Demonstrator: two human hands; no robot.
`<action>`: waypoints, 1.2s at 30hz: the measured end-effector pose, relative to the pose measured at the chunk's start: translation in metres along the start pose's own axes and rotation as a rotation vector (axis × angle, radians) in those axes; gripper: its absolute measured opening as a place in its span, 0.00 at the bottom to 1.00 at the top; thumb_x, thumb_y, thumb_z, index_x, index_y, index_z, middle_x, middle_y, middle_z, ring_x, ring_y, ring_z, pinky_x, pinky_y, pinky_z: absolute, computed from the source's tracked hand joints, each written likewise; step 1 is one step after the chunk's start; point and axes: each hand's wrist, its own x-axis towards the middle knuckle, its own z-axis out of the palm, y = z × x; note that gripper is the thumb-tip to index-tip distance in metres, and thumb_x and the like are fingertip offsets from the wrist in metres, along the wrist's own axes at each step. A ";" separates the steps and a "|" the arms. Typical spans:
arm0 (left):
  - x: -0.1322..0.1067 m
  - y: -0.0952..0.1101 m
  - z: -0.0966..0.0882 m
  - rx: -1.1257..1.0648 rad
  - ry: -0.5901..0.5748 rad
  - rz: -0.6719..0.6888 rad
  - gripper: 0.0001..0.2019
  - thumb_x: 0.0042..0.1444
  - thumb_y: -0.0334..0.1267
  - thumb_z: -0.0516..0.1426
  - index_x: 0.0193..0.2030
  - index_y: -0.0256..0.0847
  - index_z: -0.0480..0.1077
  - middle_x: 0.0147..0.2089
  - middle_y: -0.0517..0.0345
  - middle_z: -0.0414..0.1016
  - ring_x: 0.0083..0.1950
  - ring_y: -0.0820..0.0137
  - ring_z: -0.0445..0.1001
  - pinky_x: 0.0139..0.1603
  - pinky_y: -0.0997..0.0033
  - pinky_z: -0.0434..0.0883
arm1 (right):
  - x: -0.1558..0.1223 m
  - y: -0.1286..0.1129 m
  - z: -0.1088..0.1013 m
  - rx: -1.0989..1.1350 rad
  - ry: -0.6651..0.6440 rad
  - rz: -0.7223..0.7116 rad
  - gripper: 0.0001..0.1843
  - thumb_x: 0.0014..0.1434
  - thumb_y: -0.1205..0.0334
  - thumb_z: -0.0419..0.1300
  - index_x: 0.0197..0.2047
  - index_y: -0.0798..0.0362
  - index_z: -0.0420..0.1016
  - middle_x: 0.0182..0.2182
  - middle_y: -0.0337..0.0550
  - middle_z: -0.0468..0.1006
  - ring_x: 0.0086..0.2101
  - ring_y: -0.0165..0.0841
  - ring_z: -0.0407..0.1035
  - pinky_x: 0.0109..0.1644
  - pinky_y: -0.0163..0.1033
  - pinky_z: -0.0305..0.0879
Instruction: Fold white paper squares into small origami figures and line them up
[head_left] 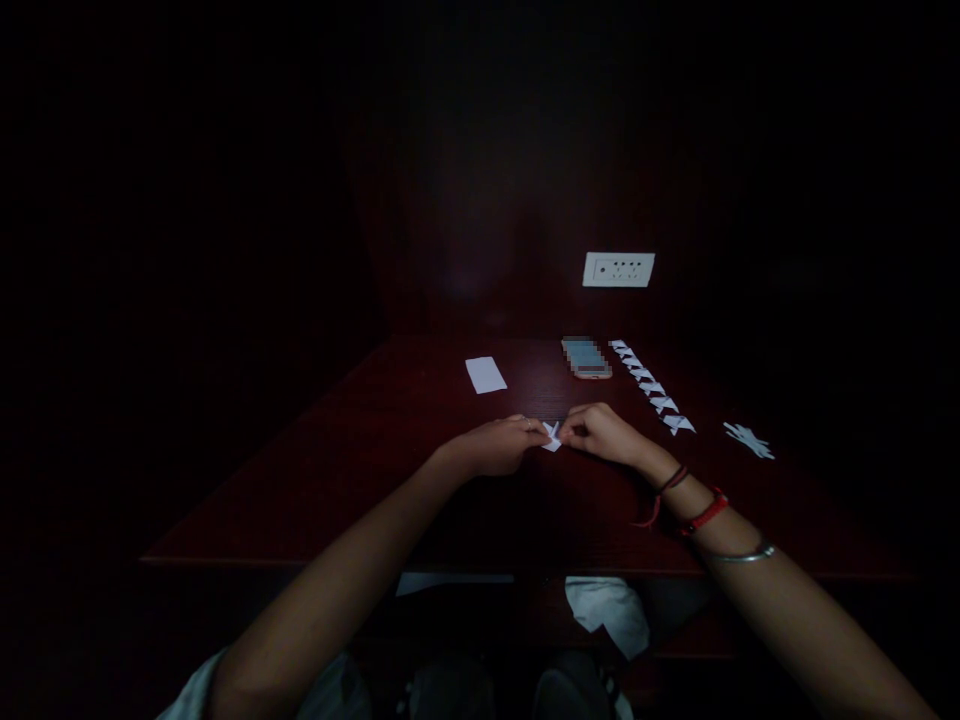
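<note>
A small folded piece of white paper [553,441] lies between my two hands over the dark red table. My left hand [501,442] is closed on its left side, thumb and fingers pinched at the paper's edge. From the other side, my right hand [602,434] pinches the paper's right edge with curled fingers. Some of the paper is hidden under the fingertips. Beyond my left hand rests a flat white paper rectangle [486,375]. To the right of my right hand runs a row of several folded white paper pieces [651,386].
A phone [587,357] lies beyond my hands on the table [337,470]. Thin white strips [748,440] sit in a small pile at the right. A socket panel [619,269] is on the back wall. Below the table's front edge hangs a pale crumpled thing [607,610].
</note>
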 end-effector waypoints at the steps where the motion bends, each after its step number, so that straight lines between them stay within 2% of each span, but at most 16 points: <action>1: 0.000 0.000 0.000 0.000 0.002 0.000 0.23 0.47 0.23 0.44 0.50 0.46 0.55 0.52 0.61 0.56 0.50 0.70 0.55 0.49 0.72 0.55 | 0.000 0.000 -0.001 -0.013 -0.007 -0.027 0.09 0.49 0.69 0.51 0.29 0.56 0.72 0.26 0.41 0.72 0.28 0.25 0.63 0.33 0.29 0.55; 7: 0.000 0.002 0.000 0.020 0.032 -0.036 0.21 0.48 0.25 0.43 0.51 0.43 0.54 0.49 0.57 0.58 0.47 0.70 0.57 0.46 0.72 0.57 | -0.002 0.001 -0.001 -0.080 -0.032 -0.086 0.09 0.51 0.67 0.50 0.30 0.56 0.72 0.26 0.41 0.70 0.28 0.26 0.63 0.33 0.29 0.55; 12: 0.002 0.001 0.004 0.053 0.024 -0.017 0.24 0.48 0.26 0.44 0.52 0.49 0.52 0.51 0.61 0.55 0.47 0.69 0.55 0.46 0.71 0.57 | -0.002 0.002 -0.001 -0.095 -0.051 -0.082 0.09 0.51 0.67 0.51 0.31 0.56 0.72 0.27 0.43 0.70 0.29 0.26 0.63 0.34 0.30 0.56; 18: 0.003 0.000 0.007 0.040 0.000 -0.056 0.26 0.46 0.26 0.45 0.52 0.51 0.52 0.51 0.61 0.54 0.47 0.68 0.55 0.44 0.70 0.57 | -0.005 0.006 -0.009 -0.042 -0.124 -0.112 0.11 0.50 0.68 0.51 0.34 0.55 0.73 0.27 0.41 0.70 0.28 0.26 0.63 0.34 0.30 0.56; 22: 0.002 0.001 0.006 0.027 -0.008 -0.068 0.27 0.46 0.26 0.45 0.53 0.53 0.50 0.51 0.62 0.54 0.46 0.68 0.56 0.43 0.69 0.57 | -0.006 0.006 -0.010 -0.083 -0.088 -0.088 0.13 0.49 0.70 0.50 0.37 0.52 0.72 0.28 0.41 0.69 0.29 0.26 0.63 0.33 0.30 0.56; 28: 0.002 0.001 0.007 0.022 -0.009 -0.068 0.26 0.47 0.27 0.44 0.53 0.55 0.50 0.51 0.61 0.54 0.46 0.68 0.56 0.42 0.68 0.58 | -0.006 -0.002 -0.007 -0.219 -0.161 -0.070 0.11 0.48 0.71 0.50 0.33 0.56 0.72 0.30 0.43 0.70 0.31 0.27 0.63 0.34 0.30 0.54; 32: 0.003 0.001 0.009 0.039 0.000 -0.077 0.25 0.47 0.27 0.45 0.52 0.53 0.52 0.51 0.61 0.54 0.47 0.67 0.56 0.42 0.68 0.58 | -0.007 -0.010 -0.011 -0.354 -0.212 -0.046 0.10 0.47 0.70 0.50 0.31 0.57 0.72 0.29 0.44 0.71 0.30 0.29 0.63 0.33 0.31 0.54; 36: 0.004 0.004 0.008 0.041 0.032 -0.068 0.21 0.49 0.29 0.45 0.51 0.46 0.55 0.50 0.57 0.56 0.47 0.67 0.56 0.44 0.69 0.58 | -0.009 -0.012 -0.016 -0.376 -0.215 -0.063 0.11 0.48 0.69 0.50 0.32 0.54 0.72 0.30 0.43 0.70 0.31 0.30 0.64 0.33 0.31 0.54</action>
